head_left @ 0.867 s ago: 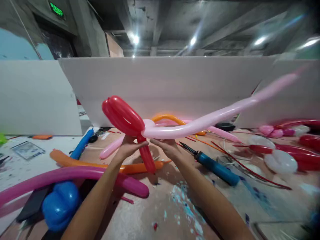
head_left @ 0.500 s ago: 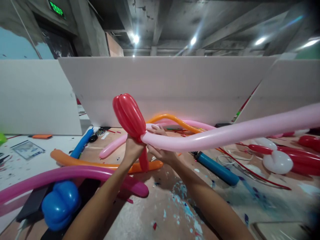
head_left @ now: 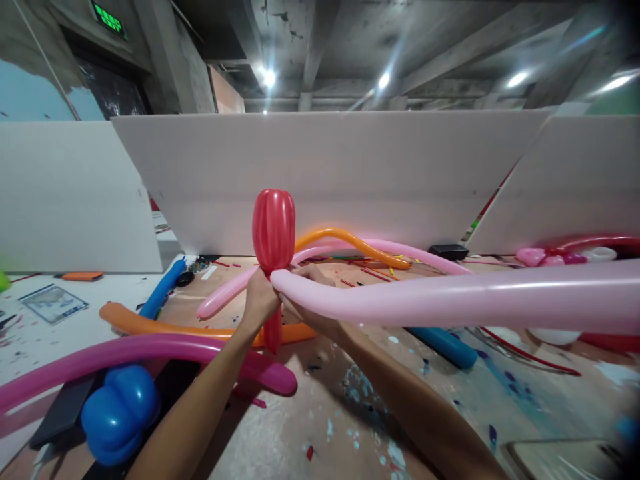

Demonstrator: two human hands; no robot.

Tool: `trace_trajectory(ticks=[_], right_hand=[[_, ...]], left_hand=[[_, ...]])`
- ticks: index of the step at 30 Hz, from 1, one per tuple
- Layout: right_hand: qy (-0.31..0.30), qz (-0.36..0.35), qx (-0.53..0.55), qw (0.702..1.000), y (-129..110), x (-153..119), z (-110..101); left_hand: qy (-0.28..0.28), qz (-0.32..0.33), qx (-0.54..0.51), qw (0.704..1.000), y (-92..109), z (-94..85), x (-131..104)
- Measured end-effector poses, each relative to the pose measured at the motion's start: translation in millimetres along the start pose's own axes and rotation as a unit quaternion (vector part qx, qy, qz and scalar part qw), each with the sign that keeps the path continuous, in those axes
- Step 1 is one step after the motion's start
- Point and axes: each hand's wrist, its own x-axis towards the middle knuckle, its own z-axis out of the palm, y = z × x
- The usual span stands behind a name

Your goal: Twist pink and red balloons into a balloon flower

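A red balloon bundle stands upright above my hands, and its red tail hangs below them. My left hand is wrapped round the narrow neck of the red balloon. Close beside it, my right hand is at the end of a long pale pink balloon, which meets the red neck and stretches out past the right edge. The pink balloon hides part of my right hand, with its fingers curled at the join.
Orange balloon, magenta balloon and round blue balloon lie at left. A blue pump lies right of my arms. White panels stand behind the table. A black box sits near them.
The red bundle has swung from leaning left to upright and moved slightly right. The pale pink balloon's far part has dropped lower. My right hand's fingers, spread before, have drawn in at the join.
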Motion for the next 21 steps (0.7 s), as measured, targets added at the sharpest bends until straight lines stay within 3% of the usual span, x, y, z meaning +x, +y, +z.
trace_trajectory(ticks=[2,5,11,15,21], right_hand=[[-0.016,-0.016,-0.010,1.000,-1,1,-5],[-0.007,0.002,0.017,1.000,0,5,-13],[0.051,0.129,0.180,0.974,15,18,-29],[0.020,0.171,0.251,0.953,22,20,-36],[-0.029,0.188,0.321,0.928,18,22,-39]], left_hand=[[0.019,-0.018,-0.001,1.000,2,0.4,-2],[-0.002,-0.025,-0.036,0.999,7,-0.3,-3],[-0.131,-0.020,-0.098,0.986,11,-14.6,1],[-0.175,-0.019,-0.174,0.969,7,-22.4,1],[-0.273,-0.087,-0.251,0.925,-12,-33.1,1]])
